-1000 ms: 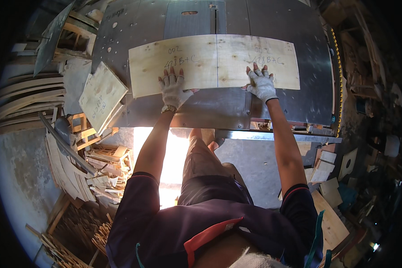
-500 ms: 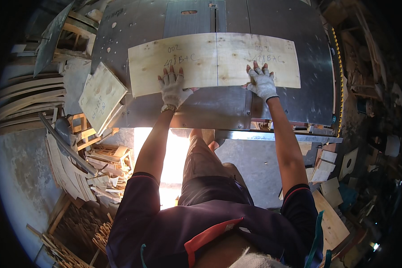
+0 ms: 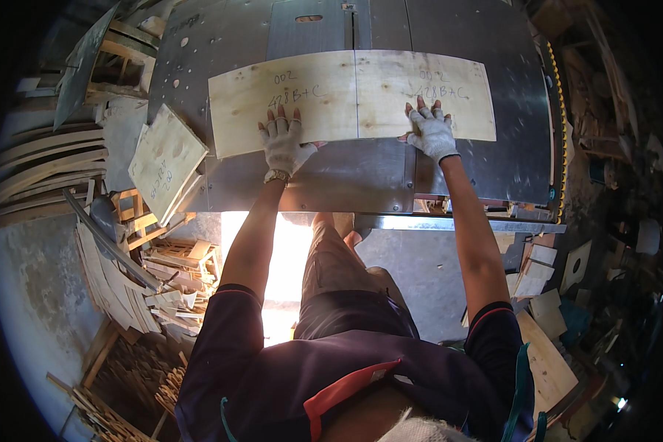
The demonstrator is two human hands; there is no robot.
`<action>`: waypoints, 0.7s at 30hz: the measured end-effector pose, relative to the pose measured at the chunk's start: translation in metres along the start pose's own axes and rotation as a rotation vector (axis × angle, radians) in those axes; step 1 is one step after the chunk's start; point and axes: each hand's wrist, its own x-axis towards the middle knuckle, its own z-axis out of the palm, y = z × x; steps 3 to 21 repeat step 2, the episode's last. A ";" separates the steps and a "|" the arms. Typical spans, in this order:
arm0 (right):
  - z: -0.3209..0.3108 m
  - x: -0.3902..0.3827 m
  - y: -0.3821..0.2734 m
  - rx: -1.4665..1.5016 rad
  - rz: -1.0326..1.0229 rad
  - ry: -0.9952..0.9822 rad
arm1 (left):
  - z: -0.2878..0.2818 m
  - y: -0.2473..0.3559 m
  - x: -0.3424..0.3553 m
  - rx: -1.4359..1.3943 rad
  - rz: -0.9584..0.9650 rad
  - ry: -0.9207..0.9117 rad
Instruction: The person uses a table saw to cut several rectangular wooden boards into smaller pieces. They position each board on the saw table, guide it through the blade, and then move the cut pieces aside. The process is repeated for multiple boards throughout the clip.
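Observation:
Two pale plywood panels lie edge to edge on a metal saw table (image 3: pixel 486 173), with handwriting on both. On the near edge of the left plywood panel (image 3: pixel 236 114) rests my left hand (image 3: pixel 283 141), fingers spread flat. My right hand (image 3: pixel 433 134) is likewise spread on the near edge of the right plywood panel (image 3: pixel 471 103). Both hands wear light fingerless gloves, their bare fingertips pointing away from me. Beyond the panels, a narrow dark slot (image 3: pixel 354 31) runs through the table top; whether a blade stands in it is too small to tell.
A small stack of plywood pieces (image 3: pixel 166 158) sits tilted at the table's left corner. A metal rail (image 3: pixel 479 225) runs along the front edge on the right. Wood offcuts (image 3: pixel 180 272) are heaped at lower left, and boards (image 3: pixel 541 361) lean at lower right.
The panels and both my hands have shifted slightly away from me, toward the slot. My fingers stay spread on the wood.

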 end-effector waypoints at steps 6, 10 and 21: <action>-0.007 0.002 -0.004 -0.008 0.010 -0.052 | 0.002 -0.003 0.000 0.012 0.008 0.024; -0.007 0.002 -0.004 -0.008 0.010 -0.052 | 0.002 -0.003 0.000 0.012 0.008 0.024; -0.007 0.002 -0.004 -0.008 0.010 -0.052 | 0.002 -0.003 0.000 0.012 0.008 0.024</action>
